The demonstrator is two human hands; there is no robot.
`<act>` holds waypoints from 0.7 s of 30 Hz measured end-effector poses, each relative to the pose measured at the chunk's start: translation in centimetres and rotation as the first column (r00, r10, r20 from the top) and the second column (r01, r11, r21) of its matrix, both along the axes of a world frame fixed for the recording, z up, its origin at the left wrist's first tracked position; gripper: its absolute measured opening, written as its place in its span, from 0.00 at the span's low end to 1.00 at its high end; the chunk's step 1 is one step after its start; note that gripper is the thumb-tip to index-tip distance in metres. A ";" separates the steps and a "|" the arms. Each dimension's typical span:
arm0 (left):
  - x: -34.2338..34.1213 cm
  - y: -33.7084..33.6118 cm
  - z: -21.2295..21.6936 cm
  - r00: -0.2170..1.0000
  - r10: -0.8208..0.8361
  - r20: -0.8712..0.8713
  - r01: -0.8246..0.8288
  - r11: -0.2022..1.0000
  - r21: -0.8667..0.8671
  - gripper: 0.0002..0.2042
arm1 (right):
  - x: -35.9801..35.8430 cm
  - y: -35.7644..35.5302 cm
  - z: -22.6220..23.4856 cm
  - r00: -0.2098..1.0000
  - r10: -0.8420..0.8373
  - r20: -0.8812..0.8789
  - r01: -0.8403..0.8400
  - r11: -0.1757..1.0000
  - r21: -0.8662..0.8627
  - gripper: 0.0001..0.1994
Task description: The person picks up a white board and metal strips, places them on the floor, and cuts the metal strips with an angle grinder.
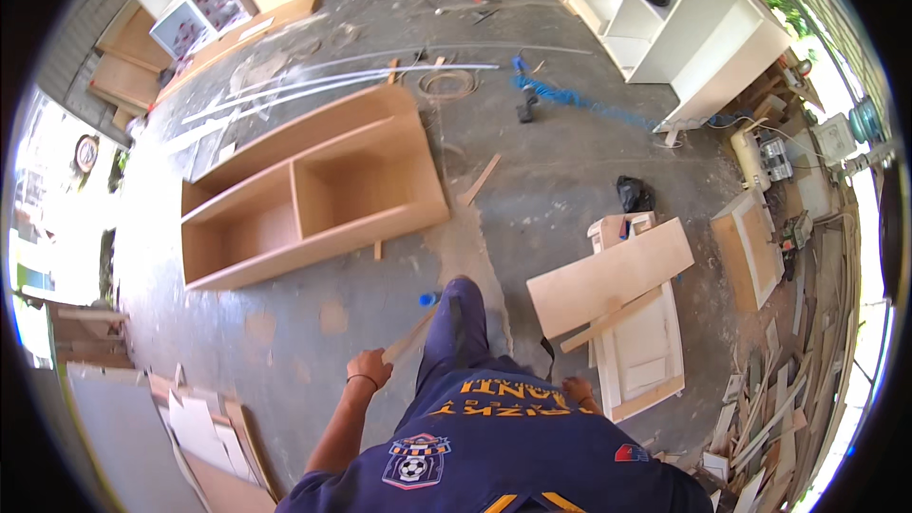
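Navy shirt [532, 461] has yellow lettering [489, 387], football crest [416, 462]. Left hand [369, 368] grips a wood strip [408, 334]; right hand [577, 389], can't tell tbh.

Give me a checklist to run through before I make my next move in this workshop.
1. Grip on the strip: ok; the left hand is closed around one end of a wooden strip.
2. Right hand free: cannot tell; the shirt hides much of it.
3. Floor ahead free of loose pieces: not ok; a narrow offcut lies to the right of the wooden cabinet.
4. Blue hose off the floor: not ok; it trails toward the white shelf unit.
5. Pale board on the right-hand pile steady: cannot tell; its supports are mostly hidden.
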State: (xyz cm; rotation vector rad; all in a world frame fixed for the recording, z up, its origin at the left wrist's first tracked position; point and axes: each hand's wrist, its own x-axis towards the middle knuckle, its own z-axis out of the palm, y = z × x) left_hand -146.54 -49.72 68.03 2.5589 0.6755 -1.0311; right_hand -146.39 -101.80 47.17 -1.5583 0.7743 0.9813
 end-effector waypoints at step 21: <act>50.2 8.5 1.3 0.195 0.872 0.449 -0.317 0.490 -0.812 0.12 | 48.8 10.4 5.0 0.967 -0.034 0.253 0.058 0.994 -0.089 0.17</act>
